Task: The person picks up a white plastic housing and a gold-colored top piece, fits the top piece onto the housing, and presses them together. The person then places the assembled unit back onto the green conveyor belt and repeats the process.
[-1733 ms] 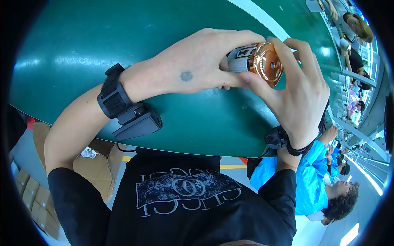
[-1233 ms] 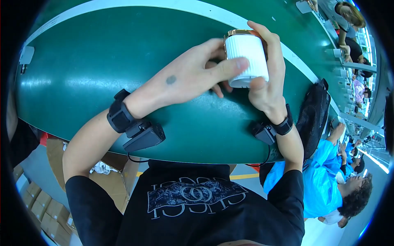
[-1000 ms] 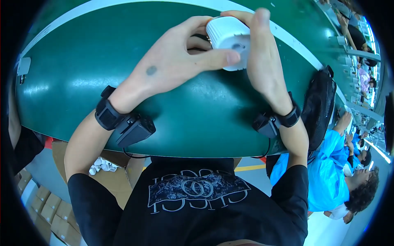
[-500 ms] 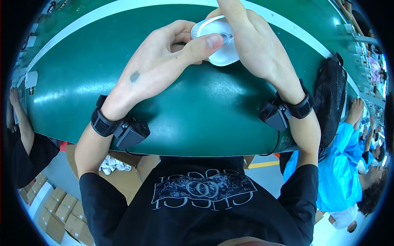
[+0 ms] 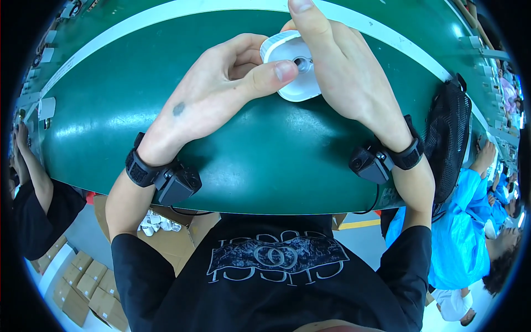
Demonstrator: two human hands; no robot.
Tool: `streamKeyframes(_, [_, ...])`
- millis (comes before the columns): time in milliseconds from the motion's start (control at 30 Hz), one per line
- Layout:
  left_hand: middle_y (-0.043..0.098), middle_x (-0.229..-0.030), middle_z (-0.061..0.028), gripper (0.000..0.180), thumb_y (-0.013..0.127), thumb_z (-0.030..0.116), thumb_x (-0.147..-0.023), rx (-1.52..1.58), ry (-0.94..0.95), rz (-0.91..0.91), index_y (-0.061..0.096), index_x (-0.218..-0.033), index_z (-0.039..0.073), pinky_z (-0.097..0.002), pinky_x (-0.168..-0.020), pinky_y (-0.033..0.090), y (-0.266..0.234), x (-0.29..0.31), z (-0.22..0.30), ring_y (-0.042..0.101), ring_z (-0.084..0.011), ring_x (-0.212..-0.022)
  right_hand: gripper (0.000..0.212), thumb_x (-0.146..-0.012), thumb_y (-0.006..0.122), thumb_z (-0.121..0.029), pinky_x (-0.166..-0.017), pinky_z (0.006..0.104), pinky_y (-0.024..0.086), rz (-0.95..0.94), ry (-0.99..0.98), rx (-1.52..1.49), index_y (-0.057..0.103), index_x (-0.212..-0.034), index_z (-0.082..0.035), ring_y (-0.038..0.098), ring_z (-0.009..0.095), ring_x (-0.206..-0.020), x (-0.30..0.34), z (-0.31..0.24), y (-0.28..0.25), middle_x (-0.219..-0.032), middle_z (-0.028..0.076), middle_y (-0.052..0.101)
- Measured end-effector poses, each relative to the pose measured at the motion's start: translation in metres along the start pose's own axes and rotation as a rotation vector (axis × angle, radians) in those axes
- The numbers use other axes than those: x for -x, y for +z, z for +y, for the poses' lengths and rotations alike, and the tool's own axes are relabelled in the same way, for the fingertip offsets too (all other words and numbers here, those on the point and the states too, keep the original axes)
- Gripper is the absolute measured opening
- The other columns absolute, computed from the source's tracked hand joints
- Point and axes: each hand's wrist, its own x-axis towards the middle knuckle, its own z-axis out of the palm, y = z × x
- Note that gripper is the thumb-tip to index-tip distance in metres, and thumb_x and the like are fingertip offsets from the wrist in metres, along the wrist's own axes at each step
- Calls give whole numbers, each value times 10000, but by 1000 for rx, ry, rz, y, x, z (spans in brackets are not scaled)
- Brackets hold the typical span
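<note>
Above the far half of the green table [image 5: 265, 166] I hold a white plastic housing [image 5: 305, 89], shallow and rounded, with a ribbed side and a small round hole in its middle. My left hand [image 5: 227, 83] grips its left side, the thumb reaching over the rim to beside the hole and the fingers curled behind. Across the right part of the housing lies my right hand [image 5: 345, 66], its thumb raised and pointing away. Its other fingers are mostly hidden behind the hand and the housing, so what they grip there does not show.
To the right on the table lies a black mesh bag [image 5: 447, 141]. An open cardboard box [image 5: 171, 243] with white parts stands below the near edge. A person in blue [image 5: 459, 232] sits at right, another in black [image 5: 50, 216] at left. A white stripe [image 5: 221, 10] crosses the far side.
The housing and both hands sit slightly lower in the picture, along with a small shift of the whole view. My left thumb has slid off the hole a little, which shows darker now.
</note>
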Motion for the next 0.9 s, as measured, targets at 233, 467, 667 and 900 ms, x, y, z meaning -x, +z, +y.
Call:
streamKeyframes(233, [698,-1162,-138,658,802,389,-918,51,-31,28,565,-1320,-75,-307,-933,524,9,-1,28,674,-181,-1053,696,-1083,310,-594,-868,355,518,20,-38,13,651,-1201,0,672,264,-905,-8,21,-12,-1076,181,691])
streamKeyframes(467, [617,-1304,-199,866,828,389,-885,27,147,-6,394,-1478,-68,-341,-926,547,11,-61,56,684,-215,-1042,495,-1044,543,-431,-874,382,512,435,-191,109,601,-1239,20,659,302,-972,-17,22,-67,-1111,211,661])
streamKeyframes(667, [586,-1329,-247,1021,856,469,-800,-554,436,541,341,-1523,-37,-449,-972,524,3,-183,70,626,-349,-1157,494,-919,752,-195,-965,416,486,972,-353,462,535,-1318,-1,550,371,-1199,-57,97,-133,-1293,222,513])
streamKeyframes(900, [603,-1295,-266,912,841,469,-790,-699,315,586,434,-1433,-35,-503,-1000,489,3,-242,103,568,-408,-1187,534,-856,776,-59,-999,414,481,890,-360,659,522,-1324,-14,520,397,-1235,-57,76,-134,-1344,219,476])
